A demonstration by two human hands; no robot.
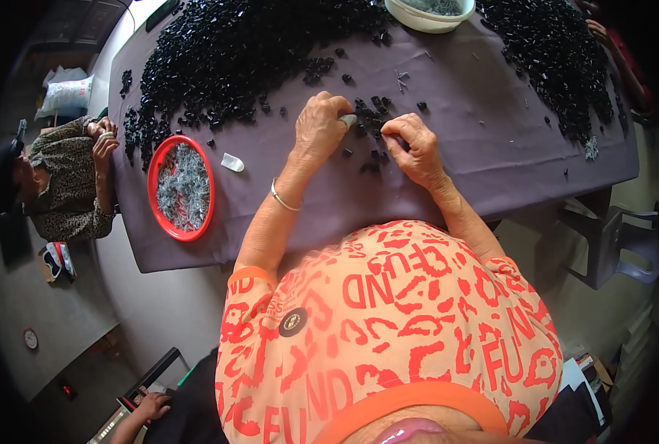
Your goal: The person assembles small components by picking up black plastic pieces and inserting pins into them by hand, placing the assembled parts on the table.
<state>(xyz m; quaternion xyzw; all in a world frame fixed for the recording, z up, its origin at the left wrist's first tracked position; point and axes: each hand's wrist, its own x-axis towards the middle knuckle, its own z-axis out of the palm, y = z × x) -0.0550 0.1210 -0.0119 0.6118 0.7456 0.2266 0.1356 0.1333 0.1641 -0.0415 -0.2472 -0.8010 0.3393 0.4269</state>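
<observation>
My left hand (319, 127) rests knuckles-up on the surface (463, 103), fingers curled shut on a small grey piece (349, 119) that sticks out of the fist at three o'clock. Its long axis runs roughly nine to three, the free end pointing toward my right hand (412, 144). That hand lies just beside it, fingertips pinched together at a little black part (386, 127); whether it truly grips the part I cannot tell. A thin bangle (284, 200) circles my left wrist.

Between and around both hands lies a loose scatter of black parts (370, 111), some touching my fingers. At twelve o'clock from the left hand, well apart, a big heap (226, 52) of the same parts spreads over the purple cloth. At one o'clock stands a pale bowl (429, 13) with grey bits in it, and beyond it, at two o'clock, a second heap (548, 52) runs along the far edge. A few thin metal pins (401, 78) lie between the bowl and my hands.

At nine o'clock a small white piece (232, 162) lies alone, and past it a red tray (181, 188) of grey bits sits near the surface's edge. Further at nine, a person (63, 185) in a patterned top sits at the end, hands raised together. Nothing lies across the way between my two hands but the scattered parts.
</observation>
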